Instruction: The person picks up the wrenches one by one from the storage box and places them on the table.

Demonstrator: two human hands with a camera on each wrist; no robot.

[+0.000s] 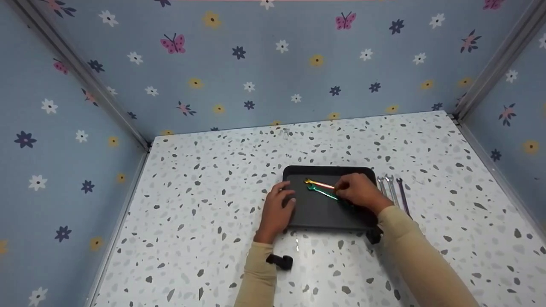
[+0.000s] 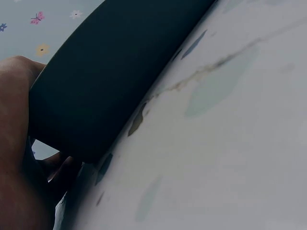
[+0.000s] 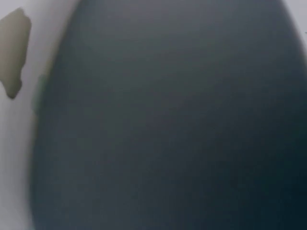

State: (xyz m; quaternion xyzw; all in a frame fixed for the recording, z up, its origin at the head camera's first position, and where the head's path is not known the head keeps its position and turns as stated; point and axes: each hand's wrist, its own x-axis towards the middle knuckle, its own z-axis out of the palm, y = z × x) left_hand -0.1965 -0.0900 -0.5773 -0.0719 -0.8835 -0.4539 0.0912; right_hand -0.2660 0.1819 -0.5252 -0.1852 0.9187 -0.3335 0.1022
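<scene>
A shallow black tray [image 1: 315,217] lies on the speckled table. My left hand [image 1: 275,211] grips its left side, with fingers and thumb at the rim; in the left wrist view this hand [image 2: 17,124] meets the tray's dark wall [image 2: 100,72]. Inside the tray, my right hand [image 1: 358,189] pinches the near end of a shiny gold-orange wrench [image 1: 320,184]. Just below that wrench lies a green wrench [image 1: 323,193], its right end hidden by the right hand. The right wrist view is filled by the blurred dark tray [image 3: 158,124].
To the right of the tray lie two silver wrenches [image 1: 391,187] and a purple wrench [image 1: 403,196], partly covered by the right forearm. Blue flowered panels [image 1: 273,72] enclose the table at the back and both sides.
</scene>
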